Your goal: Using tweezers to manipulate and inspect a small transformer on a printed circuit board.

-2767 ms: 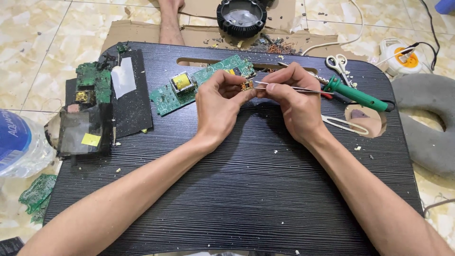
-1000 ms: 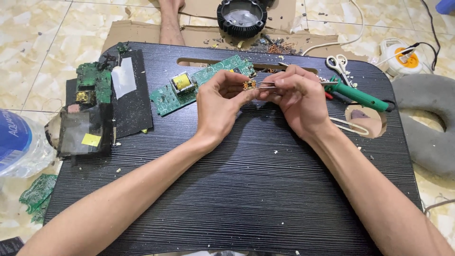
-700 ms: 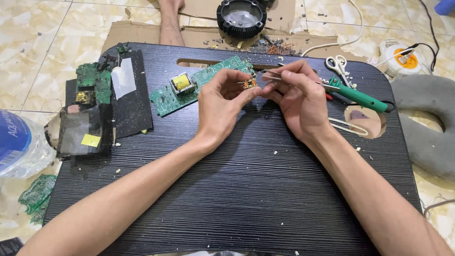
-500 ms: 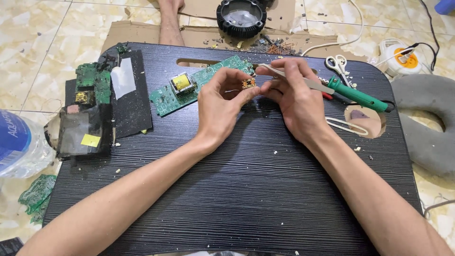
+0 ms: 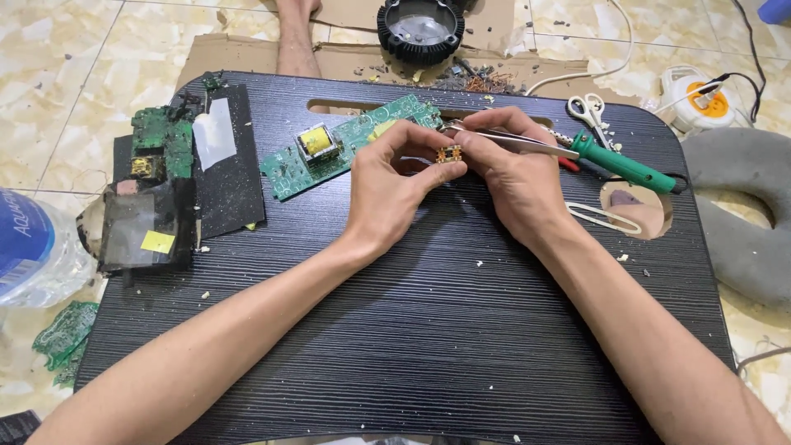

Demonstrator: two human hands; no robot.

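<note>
landmark: black lap tray [image 5: 395,330], resting on a tiled floor. off its left edge, a clear plastic water bottle [image 5: 33,247] lies on the floor, with green board scraps [image 5: 62,338] just below it. on the tray's left part sits a stack of dark panels [image 5: 177,194] with a small green board [image 5: 161,148] on top and a yellow sticker on the nearest panel. toward the tray's upper middle lies a long green circuit board [image 5: 329,152] carrying a yellow-wrapped transformer [image 5: 315,142]. left hand [image 5: 387,185], over the tray's upper centre, is closed in a pinch: thumb and fingertips grip a small orange component [image 5: 449,153] from its left side. the component sits above the tray surface, just right of the long board's end, between both hands. right hand [image 5: 515,181] touches the component from the right and also clamps metal tweezers [image 5: 503,138], which lie along the top of the hand, tips pointing left. right of that hand, a green-handled soldering iron [image 5: 626,167] rests on the tray, scissors [image 5: 589,111] near the tray's top right edge. beyond the tray's far edge: a round black object [image 5: 420,29] on cardboard. off the right edge: a grey cushion [image 5: 746,222].
</note>
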